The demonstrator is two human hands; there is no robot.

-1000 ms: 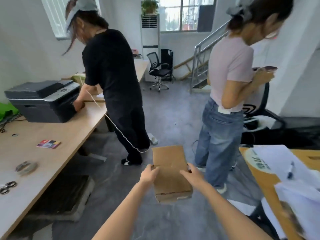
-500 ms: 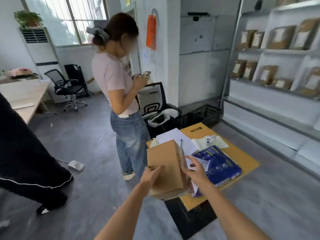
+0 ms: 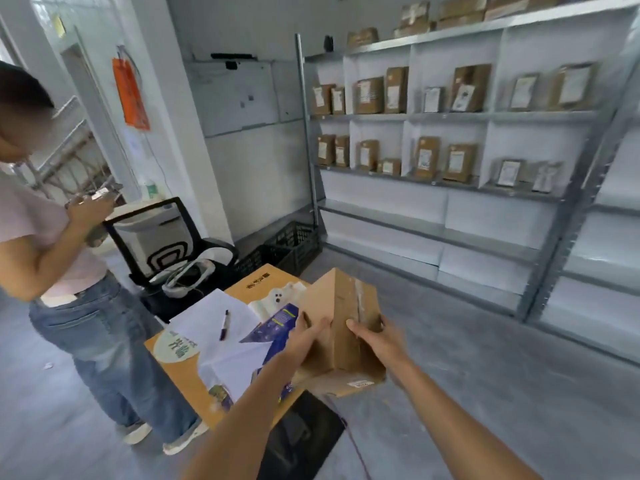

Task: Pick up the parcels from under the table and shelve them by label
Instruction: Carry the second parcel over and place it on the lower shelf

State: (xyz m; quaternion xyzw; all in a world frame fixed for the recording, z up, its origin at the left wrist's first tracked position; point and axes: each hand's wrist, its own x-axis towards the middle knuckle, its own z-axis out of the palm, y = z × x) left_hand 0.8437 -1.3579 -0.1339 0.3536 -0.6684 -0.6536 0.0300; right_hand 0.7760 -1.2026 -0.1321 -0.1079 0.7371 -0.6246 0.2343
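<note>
I hold a brown cardboard parcel (image 3: 341,310) in front of me, tilted with one edge up and tape along its right face. My left hand (image 3: 304,336) grips its left face and my right hand (image 3: 375,336) grips its right face. A small white label shows on its near end. The grey metal shelf unit (image 3: 450,116) stands ahead on the right, with several labelled brown parcels standing on its upper levels. Its lower levels are bare.
A person in a pink top and jeans (image 3: 69,271) stands at the left, looking at a phone. A low orange box (image 3: 194,382) with papers, a pen and a blue packet lies at my feet. A black chair (image 3: 166,237) and black crates (image 3: 287,247) sit behind it.
My view has swung right, from the desk with the printer past the standing person to the shelves. The parcel stays in both hands and has tipped more onto its edge.
</note>
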